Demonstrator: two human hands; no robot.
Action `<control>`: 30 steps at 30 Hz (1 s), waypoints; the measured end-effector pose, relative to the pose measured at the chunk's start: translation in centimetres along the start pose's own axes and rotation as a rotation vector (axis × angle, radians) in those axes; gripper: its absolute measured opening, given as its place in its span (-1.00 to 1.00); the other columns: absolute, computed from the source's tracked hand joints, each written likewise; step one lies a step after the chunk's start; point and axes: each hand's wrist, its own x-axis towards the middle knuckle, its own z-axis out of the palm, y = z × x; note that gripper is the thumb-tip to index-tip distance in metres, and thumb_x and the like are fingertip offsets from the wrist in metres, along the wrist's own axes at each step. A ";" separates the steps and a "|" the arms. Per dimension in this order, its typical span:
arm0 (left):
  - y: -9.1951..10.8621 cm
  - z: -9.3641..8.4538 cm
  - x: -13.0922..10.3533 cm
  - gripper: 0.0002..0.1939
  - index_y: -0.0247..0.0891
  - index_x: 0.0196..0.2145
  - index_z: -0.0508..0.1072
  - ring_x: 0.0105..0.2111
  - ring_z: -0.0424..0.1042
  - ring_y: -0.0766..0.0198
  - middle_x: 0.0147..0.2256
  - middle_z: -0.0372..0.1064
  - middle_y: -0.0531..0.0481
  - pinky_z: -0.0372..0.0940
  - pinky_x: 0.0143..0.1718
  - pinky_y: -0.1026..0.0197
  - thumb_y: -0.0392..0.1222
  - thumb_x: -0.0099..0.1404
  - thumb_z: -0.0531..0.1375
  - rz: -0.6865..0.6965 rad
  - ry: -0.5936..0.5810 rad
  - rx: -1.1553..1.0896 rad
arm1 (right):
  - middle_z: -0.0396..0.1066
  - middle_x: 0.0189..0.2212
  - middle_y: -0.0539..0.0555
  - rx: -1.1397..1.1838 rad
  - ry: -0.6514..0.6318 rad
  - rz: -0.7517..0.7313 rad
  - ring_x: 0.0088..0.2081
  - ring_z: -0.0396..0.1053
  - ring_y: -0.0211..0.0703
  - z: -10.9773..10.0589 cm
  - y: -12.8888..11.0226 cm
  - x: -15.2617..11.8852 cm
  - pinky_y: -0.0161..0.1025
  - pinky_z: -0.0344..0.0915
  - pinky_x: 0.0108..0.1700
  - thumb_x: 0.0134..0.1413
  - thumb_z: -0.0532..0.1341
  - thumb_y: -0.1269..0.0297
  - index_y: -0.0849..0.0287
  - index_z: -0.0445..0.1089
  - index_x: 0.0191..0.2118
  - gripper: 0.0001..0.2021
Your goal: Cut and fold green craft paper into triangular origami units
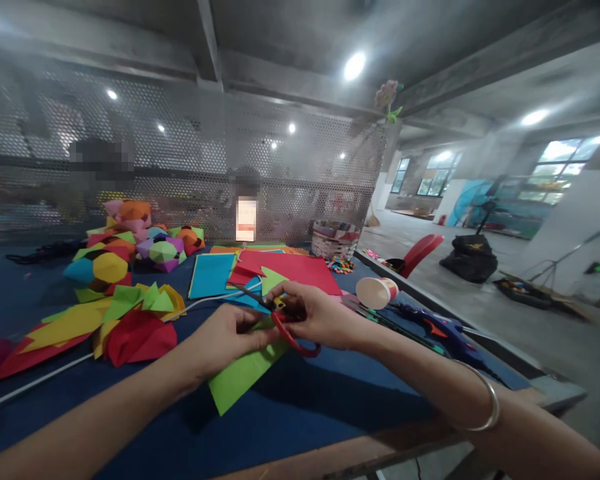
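- Left hand (225, 343): forearm enters from lower left; palm turned inward, thumb and fingers clamped on green paper (245, 381).
- Right hand (317, 317): forearm enters from lower right, hand just beside the left; fingers closed about the red-handled scissors (300, 343), whose blades point leftward. Whether the blades are apart cannot be told.
- Green paper: held tilted above the blue table (340, 417), near its front edge, its lower corner pointing down toward the wearer.
- Markings: the paper cup (377, 293), lying on its side, carries red and yellowish print too small to read; the black bag (469, 259) on the floor bears a pale yellowish mark, likewise illegible.
- Count, right side of table: one paper cup, one blue glue gun (439, 327); one woven basket (333, 239) stands farther back.
- Count, worn: one bangle (493, 407), right forearm.
- Count, left side: several multicoloured paper balls (111, 268), overlapping; exact number cannot be told.
- Centre: red sheet (310, 272) and blue sheet (211, 275) lie beyond the hands.
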 end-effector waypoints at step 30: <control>0.7 -1.6 -0.2 -0.51 -0.30 -0.38 0.65 -0.53 0.40 0.35 -0.49 0.55 0.00 0.18 -0.49 0.33 0.13 -0.16 0.54 -0.184 0.136 -0.346 | 0.13 -0.39 -0.05 0.005 -0.158 0.084 -0.43 0.08 -0.26 -0.1 -1.8 -2.4 -0.30 0.10 -0.46 0.14 0.24 -0.32 0.13 0.25 -0.17 -0.45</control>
